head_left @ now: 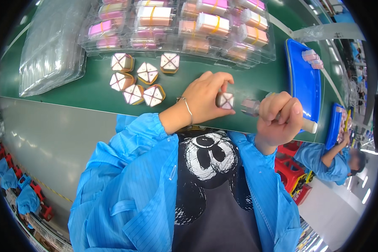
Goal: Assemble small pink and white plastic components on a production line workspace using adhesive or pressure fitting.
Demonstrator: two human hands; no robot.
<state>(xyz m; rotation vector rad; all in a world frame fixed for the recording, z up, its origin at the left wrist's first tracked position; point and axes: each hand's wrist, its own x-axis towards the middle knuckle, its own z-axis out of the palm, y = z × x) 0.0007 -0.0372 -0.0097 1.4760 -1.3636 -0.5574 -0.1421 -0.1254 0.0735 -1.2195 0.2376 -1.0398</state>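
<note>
My left hand (202, 97) is closed around a small block (225, 101) whose pale top is split by a dark cross. It holds the block over the front part of the green table (94, 94). My right hand (280, 117) is wrapped round a stick-like tool, with its pale rounded handle end (310, 126) poking out to the right. On the other side of that fist, a small clear, pinkish-brown piece (250, 107) points at the block, a little apart from it. Whether this piece belongs to the tool, I cannot tell. Several similar cross-topped blocks (148, 73) stand left of my left hand.
Clear plastic trays (248, 63) at the back carry pink, white and peach bundles (214, 24) with yellow bands. Stacked empty trays (50, 54) lie at the far left. A blue tray (302, 84) with pinkish pieces (312, 59) sits right. A co-worker (332, 161) works farther right.
</note>
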